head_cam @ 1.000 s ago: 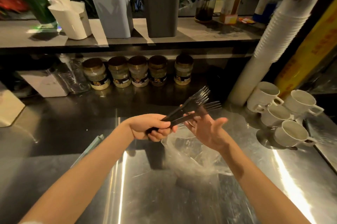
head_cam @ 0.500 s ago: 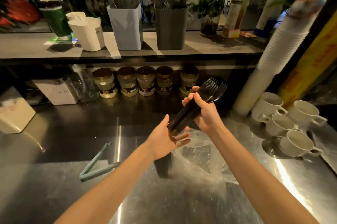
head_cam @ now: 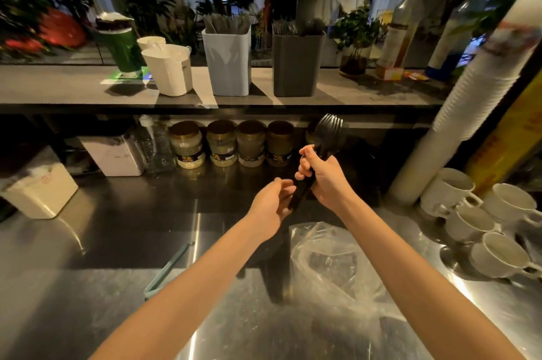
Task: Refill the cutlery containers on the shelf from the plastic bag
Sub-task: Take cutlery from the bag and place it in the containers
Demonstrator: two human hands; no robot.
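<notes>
A bundle of black plastic forks (head_cam: 330,132) stands nearly upright above the steel counter, tines up. My right hand (head_cam: 324,176) is wrapped around the middle of the bundle. My left hand (head_cam: 271,202) cups the handle ends from below and to the left. The clear plastic bag (head_cam: 331,266) lies crumpled on the counter under my right forearm. On the shelf above stand a pale blue cutlery container (head_cam: 228,65) and a dark grey cutlery container (head_cam: 297,65), both holding cutlery.
White tubs (head_cam: 170,69) and a green cup (head_cam: 121,49) sit left on the shelf (head_cam: 73,87). Jars (head_cam: 221,144) line the wall under it. White mugs (head_cam: 469,222) and a tall cup stack (head_cam: 469,95) stand right. Green tongs (head_cam: 168,268) lie left on the counter.
The forks went from my left hand's grip into my right hand and turned from slanted to nearly upright. My left hand dropped to the handle ends. The view tilted up.
</notes>
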